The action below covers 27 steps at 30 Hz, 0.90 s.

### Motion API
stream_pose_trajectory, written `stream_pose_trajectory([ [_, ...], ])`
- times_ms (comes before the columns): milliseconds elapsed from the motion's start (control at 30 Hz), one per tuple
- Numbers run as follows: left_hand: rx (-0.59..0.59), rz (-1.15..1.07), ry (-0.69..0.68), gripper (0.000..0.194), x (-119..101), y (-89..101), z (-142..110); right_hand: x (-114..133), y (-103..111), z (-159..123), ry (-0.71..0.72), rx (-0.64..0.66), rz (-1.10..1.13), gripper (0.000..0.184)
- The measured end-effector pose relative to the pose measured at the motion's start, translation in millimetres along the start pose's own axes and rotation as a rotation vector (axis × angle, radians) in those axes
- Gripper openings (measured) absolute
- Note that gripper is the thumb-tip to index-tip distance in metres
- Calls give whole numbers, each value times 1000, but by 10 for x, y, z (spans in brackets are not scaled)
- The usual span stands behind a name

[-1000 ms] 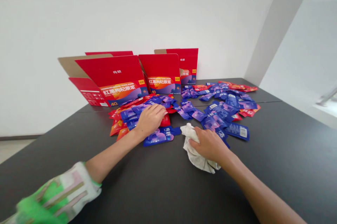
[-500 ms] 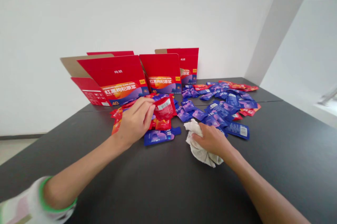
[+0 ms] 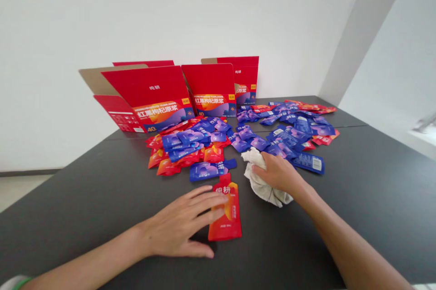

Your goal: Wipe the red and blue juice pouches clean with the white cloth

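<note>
My left hand (image 3: 185, 224) is open, its fingers spread over the left side of a red and orange spouted pouch (image 3: 229, 217). That pouch lies flat on the dark table, its spout end pointing away from me. My right hand (image 3: 281, 173) is closed around a crumpled whitish cloth (image 3: 264, 188) that rests on the table to the right of the pouch. A blue pouch (image 3: 207, 170) lies sideways just beyond the red one. Behind it sits a pile of blue and red pouches (image 3: 187, 138); a second, wider pile (image 3: 289, 135) spreads out beyond my right hand.
Several red printed cartons with raised flaps stand at the back, among them a large one (image 3: 150, 95), a middle one (image 3: 211, 88) and a rear one (image 3: 247, 76). The dark table (image 3: 102, 190) meets a white wall (image 3: 170, 13). A seam crosses the table near the cartons.
My left hand has lifted a red pouch from the left pile, brought it toward me, laid it on the table and let go. My right hand with the cloth has shifted slightly right and away.
</note>
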<state>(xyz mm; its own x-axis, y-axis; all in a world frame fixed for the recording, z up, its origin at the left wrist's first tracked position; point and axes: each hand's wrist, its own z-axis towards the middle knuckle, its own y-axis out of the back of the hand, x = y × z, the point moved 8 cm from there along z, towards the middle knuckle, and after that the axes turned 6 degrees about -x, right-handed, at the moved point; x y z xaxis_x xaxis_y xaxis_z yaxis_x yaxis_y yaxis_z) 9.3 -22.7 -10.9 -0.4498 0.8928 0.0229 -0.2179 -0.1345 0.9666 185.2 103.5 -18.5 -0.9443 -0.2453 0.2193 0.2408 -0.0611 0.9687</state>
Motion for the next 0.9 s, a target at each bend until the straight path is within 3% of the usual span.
stream_pose_trajectory([
  [67,44,-62,119,87,118,-25,89,7,-1,1,8,7,-2,41],
  [167,119,-154,179,97,240,-89,199,2,10,10,8,14,4,40],
  [300,137,-201,176,96,291,-163,260,-4,31,16,-1,21,6,41],
  [500,106,-138,297,97,364,-131,182,-8,50,13,-2,15,6,40],
  [733,152,-167,348,65,406,-49,15,45,55,-14,24,13,-7,40],
  [900,88,-225,535,78,452,-90,-177,67,64,-25,40,0,0,39],
])
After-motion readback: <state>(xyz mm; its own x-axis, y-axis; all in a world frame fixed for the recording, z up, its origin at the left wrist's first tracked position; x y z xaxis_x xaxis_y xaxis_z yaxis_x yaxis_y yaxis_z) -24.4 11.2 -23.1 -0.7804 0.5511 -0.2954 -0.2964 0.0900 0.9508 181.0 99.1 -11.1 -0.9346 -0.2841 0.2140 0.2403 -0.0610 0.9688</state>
